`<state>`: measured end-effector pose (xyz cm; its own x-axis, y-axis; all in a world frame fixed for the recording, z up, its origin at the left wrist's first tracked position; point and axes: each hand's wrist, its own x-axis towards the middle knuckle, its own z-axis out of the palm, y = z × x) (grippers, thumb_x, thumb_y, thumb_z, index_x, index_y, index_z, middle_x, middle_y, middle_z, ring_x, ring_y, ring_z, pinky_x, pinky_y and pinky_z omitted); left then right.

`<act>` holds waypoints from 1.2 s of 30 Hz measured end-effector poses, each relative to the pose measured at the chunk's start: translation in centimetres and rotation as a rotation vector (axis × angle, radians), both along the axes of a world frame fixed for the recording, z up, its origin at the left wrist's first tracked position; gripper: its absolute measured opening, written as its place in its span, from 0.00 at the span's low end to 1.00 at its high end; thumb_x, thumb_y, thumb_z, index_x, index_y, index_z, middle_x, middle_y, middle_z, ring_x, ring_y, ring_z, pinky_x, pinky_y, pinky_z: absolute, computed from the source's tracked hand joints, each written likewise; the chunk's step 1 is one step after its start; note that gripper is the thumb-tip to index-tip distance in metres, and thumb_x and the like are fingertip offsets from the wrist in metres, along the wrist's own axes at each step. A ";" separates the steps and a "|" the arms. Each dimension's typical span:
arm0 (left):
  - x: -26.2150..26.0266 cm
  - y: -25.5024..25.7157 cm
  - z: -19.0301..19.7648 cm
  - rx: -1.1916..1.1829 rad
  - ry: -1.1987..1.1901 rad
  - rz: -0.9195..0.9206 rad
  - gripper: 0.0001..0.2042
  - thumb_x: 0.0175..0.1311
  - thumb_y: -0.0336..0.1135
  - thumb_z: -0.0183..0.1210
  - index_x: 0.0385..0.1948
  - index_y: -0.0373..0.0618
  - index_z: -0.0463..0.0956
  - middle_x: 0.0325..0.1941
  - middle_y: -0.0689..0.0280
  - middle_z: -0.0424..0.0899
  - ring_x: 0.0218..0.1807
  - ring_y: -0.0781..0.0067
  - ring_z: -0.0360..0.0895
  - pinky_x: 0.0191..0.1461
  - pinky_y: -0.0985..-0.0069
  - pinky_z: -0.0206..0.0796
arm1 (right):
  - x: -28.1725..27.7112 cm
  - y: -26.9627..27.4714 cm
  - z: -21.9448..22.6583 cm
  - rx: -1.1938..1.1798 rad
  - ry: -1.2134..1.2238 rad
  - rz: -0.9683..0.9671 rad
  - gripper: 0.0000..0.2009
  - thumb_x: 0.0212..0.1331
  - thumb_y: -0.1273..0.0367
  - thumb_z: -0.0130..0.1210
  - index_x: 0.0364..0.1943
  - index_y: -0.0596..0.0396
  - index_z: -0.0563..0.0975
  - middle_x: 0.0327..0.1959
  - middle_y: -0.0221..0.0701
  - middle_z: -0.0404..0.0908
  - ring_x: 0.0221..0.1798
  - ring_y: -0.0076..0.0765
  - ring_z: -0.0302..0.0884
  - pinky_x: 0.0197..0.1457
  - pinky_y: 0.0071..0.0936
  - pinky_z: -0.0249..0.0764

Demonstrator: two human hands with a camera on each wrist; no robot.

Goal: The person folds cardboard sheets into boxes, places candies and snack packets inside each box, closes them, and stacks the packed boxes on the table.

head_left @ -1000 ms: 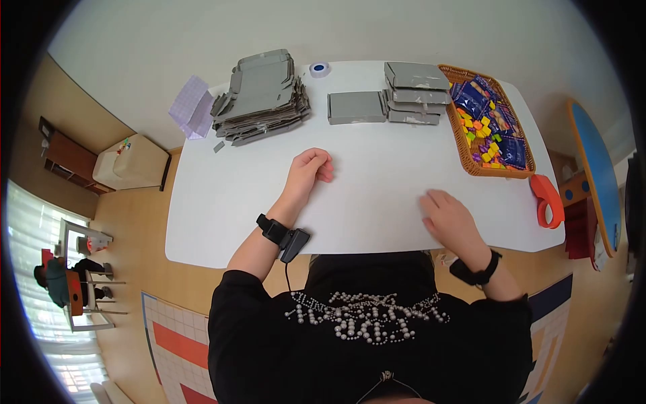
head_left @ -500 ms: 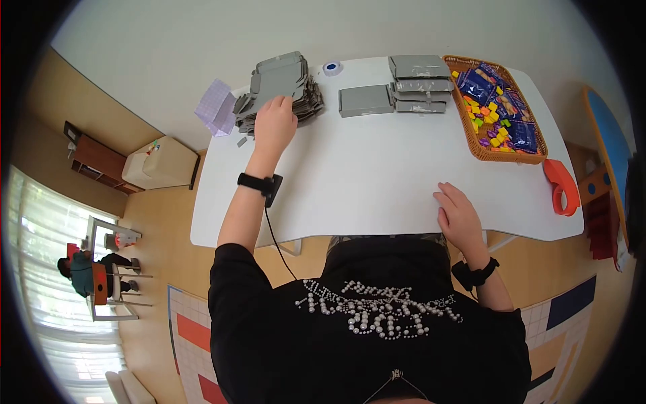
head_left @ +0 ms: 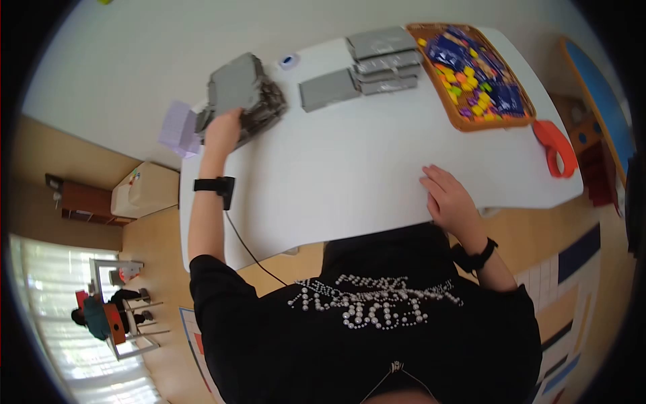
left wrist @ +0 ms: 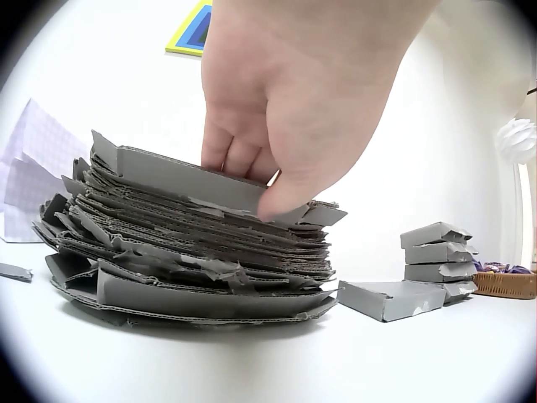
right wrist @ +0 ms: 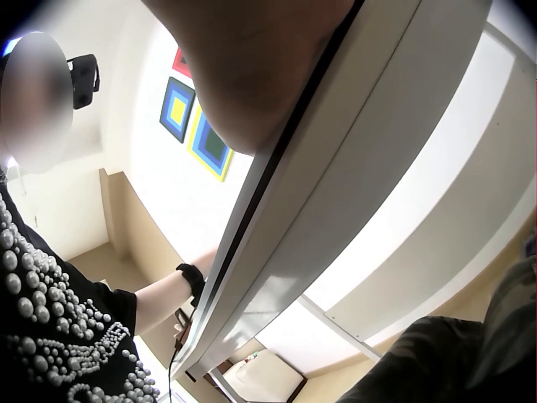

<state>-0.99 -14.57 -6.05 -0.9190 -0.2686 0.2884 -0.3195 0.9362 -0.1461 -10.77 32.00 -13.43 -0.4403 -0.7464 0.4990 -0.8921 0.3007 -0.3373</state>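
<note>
At the table's back left, a stack of flattened grey cardboard boxes [head_left: 233,84] leans unevenly. My left hand [head_left: 223,133] is at its near edge. In the left wrist view, that hand [left wrist: 294,101] pinches the edge of the top cardboard piece [left wrist: 180,180], thumb on the near side and fingers over the top; the fingertips are hidden behind it. My right hand [head_left: 452,198] rests near the table's front edge, fingers relaxed and holding nothing. Only part of the right hand [right wrist: 252,67] shows above the table edge in the right wrist view.
Folded grey boxes [head_left: 328,91] lie at the back middle, some stacked. Beside them is a wicker basket [head_left: 457,122] of blue packets and colourful pieces. A red tape dispenser [head_left: 556,149], a tape roll [head_left: 289,62] and purple checked paper [head_left: 178,128] are also there.
My left hand has moved from the table's middle to the stack's near edge and taken hold of the top cardboard. My right hand has barely moved. The head view has shifted and tilted.
</note>
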 end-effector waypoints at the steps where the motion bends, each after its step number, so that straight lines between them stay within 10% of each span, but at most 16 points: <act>1: 0.0 -0.6 -0.3 -0.019 0.010 -0.001 0.12 0.57 0.30 0.45 0.41 0.44 0.73 0.35 0.53 0.79 0.38 0.49 0.75 0.39 0.56 0.65 | 0.1 0.2 -0.2 0.010 -0.012 -0.001 0.14 0.43 0.77 0.51 0.39 0.59 0.73 0.48 0.39 0.73 0.54 0.45 0.69 0.55 0.35 0.68; 12: 1.2 -2.1 3.8 -0.157 0.259 0.199 0.14 0.64 0.37 0.44 0.47 0.46 0.72 0.38 0.53 0.79 0.40 0.49 0.75 0.41 0.60 0.67 | 0.2 0.6 -1.2 -0.001 0.036 -0.021 0.13 0.43 0.77 0.52 0.38 0.58 0.73 0.47 0.36 0.73 0.54 0.42 0.69 0.55 0.33 0.68; 21: 6.0 13.0 4.8 -0.280 0.619 -0.322 0.11 0.57 0.24 0.55 0.42 0.33 0.74 0.37 0.53 0.80 0.32 0.55 0.77 0.35 0.68 0.68 | -0.4 1.1 -0.6 -0.102 -0.045 0.069 0.10 0.46 0.77 0.53 0.36 0.57 0.73 0.38 0.34 0.76 0.46 0.39 0.74 0.49 0.30 0.71; 27: 3.9 23.1 2.8 -0.065 0.320 -0.880 0.11 0.49 0.18 0.54 0.36 0.30 0.73 0.34 0.54 0.79 0.25 0.63 0.74 0.23 0.72 0.59 | -2.2 -0.1 3.4 -0.358 -1.714 0.471 0.22 0.65 0.54 0.37 0.56 0.53 0.61 0.36 0.41 0.77 0.35 0.35 0.77 0.43 0.28 0.73; 36: 3.4 24.6 -1.0 0.124 0.021 -0.981 0.07 0.51 0.29 0.58 0.29 0.37 0.73 0.28 0.62 0.77 0.26 0.65 0.72 0.27 0.72 0.60 | -2.9 -2.6 1.4 -0.129 -1.563 0.344 0.18 0.61 0.64 0.48 0.52 0.55 0.63 0.34 0.32 0.71 0.34 0.26 0.73 0.38 0.24 0.74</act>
<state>2.44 9.99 -7.00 -0.7452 0.5803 0.3286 0.6051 0.7955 -0.0326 -13.63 29.41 -12.01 -0.3824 -0.9036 -0.1930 0.3191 0.0669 -0.9454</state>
